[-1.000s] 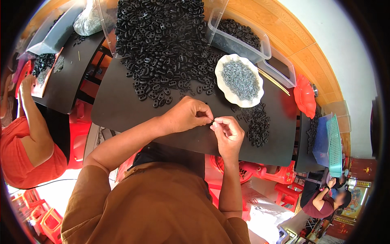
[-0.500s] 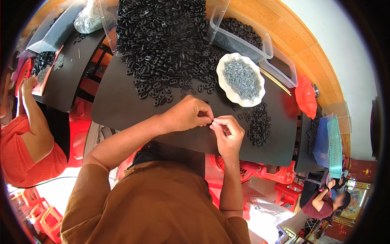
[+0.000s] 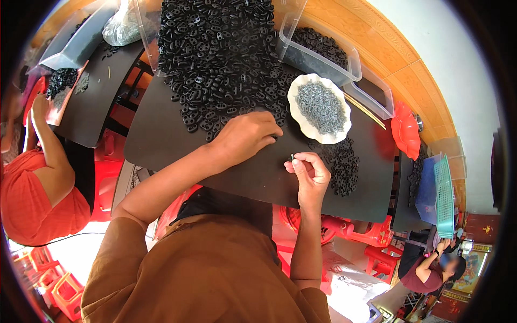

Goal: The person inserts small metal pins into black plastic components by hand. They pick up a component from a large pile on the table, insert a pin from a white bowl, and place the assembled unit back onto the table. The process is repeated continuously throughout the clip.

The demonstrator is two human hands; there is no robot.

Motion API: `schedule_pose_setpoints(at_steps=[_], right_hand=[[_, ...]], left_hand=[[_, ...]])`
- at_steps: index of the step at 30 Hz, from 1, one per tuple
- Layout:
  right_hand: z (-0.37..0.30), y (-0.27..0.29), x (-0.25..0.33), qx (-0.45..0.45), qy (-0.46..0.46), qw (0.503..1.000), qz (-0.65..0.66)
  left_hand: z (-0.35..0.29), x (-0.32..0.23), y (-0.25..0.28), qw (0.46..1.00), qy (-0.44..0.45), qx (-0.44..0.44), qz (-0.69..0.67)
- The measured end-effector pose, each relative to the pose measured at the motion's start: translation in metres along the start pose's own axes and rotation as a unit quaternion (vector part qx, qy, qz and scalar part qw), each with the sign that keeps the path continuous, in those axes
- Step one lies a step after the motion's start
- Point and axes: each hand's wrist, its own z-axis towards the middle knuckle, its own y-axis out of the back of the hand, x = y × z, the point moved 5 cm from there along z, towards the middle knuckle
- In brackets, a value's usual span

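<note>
My left hand (image 3: 246, 135) is palm down at the near edge of a big heap of black oval plastic pieces with two holes (image 3: 221, 59). Its thumb and fingertips close on a small black piece (image 3: 276, 137), mostly hidden under them. To the right, apart from it, my right hand (image 3: 311, 175) holds a tiny dark piece with a pale glint (image 3: 292, 158), pinched upright between thumb and forefinger. Beyond that hand stands a white scalloped dish (image 3: 297, 119) full of tiny silvery-grey pieces, perhaps springs (image 3: 321, 106). Smaller black parts (image 3: 344, 167) lie scattered beside my right hand.
Clear plastic bins (image 3: 323, 67) and two thin sticks (image 3: 366, 111) line the far right of the dark table (image 3: 242, 183). A red scalloped dish (image 3: 405, 129) and a green basket (image 3: 444, 196) are farther right. Co-workers sit at left (image 3: 46, 183) and far right (image 3: 428, 272).
My hands were together at the fingertips and have parted. The left moved up to a black piece near the heap; the right shifted slightly right, keeping a tiny piece pinched.
</note>
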Motion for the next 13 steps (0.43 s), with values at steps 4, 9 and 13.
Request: schedule_pose_setpoints(at_steps=[4, 9, 13], right_hand=[[-0.001, 0.000, 0.000, 0.005, 0.004, 1.000, 0.007], [-0.002, -0.005, 0.002, 0.018, 0.017, 1.000, 0.014], [-0.003, -0.007, 0.002, 0.029, 0.002, 0.999, 0.020]], left_hand=[[0.001, -0.002, -0.013, 0.998, -0.006, 0.019, 0.060], [-0.002, -0.002, -0.015, 0.995, 0.045, 0.092, -0.013], [-0.008, 0.000, -0.012, 0.982, 0.113, 0.106, -0.108]])
